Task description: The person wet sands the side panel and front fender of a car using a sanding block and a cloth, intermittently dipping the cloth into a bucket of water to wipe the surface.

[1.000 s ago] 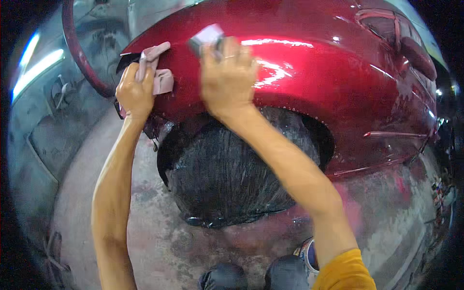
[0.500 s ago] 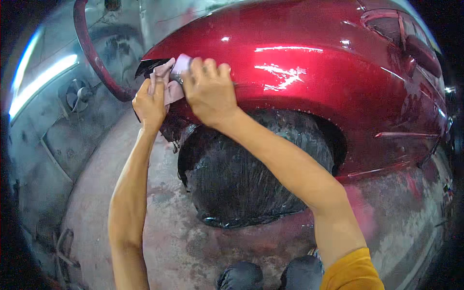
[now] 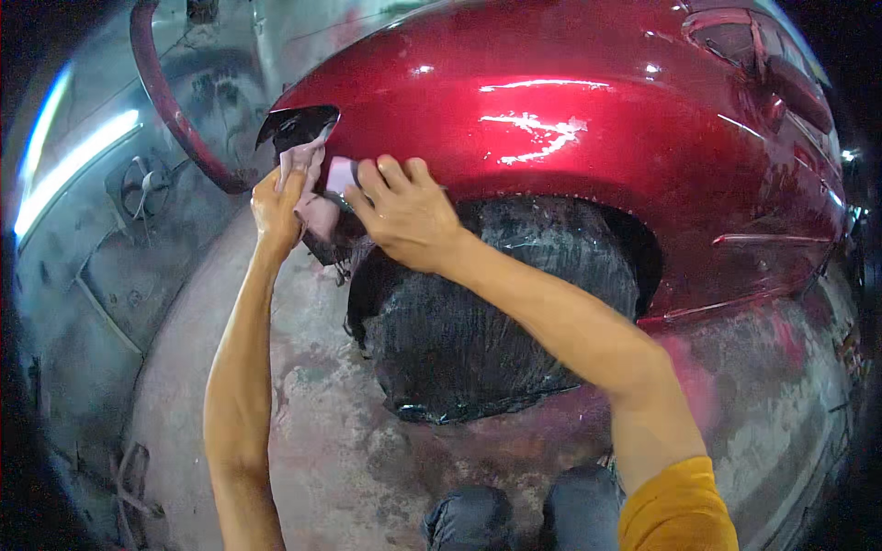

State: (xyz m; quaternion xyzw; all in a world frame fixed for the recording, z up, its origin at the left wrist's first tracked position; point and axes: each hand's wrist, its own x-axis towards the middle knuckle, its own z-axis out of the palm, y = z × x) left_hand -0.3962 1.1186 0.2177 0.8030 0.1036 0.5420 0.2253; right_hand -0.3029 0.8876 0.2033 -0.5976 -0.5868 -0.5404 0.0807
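My left hand (image 3: 278, 209) is closed on a damp-looking pinkish cloth (image 3: 317, 217), bunched up and partly hanging from the fingers, beside the front tip of a glossy red car fender (image 3: 404, 119). Just to its right, my right hand (image 3: 411, 219) grips a small pale lavender block (image 3: 342, 174) with a dark edge. The fingers hide part of this block, and its exact kind is unclear. It rests on or close to the fender's lower front edge, above the wheel arch. A dark headlight opening (image 3: 308, 124) shows just beyond the cloth.
Below the arch, the wheel is wrapped in a dark, wet-looking cover (image 3: 496, 312). A curved red trim piece (image 3: 175, 119) stands at the far left, near a grey wall with a fan (image 3: 145, 187). The concrete floor (image 3: 322, 422) is stained. My knees (image 3: 469, 519) show at the bottom.
Both hands have come down a little toward me, the right with the lavender block and the left with the cloth. More of the headlight opening shows now.
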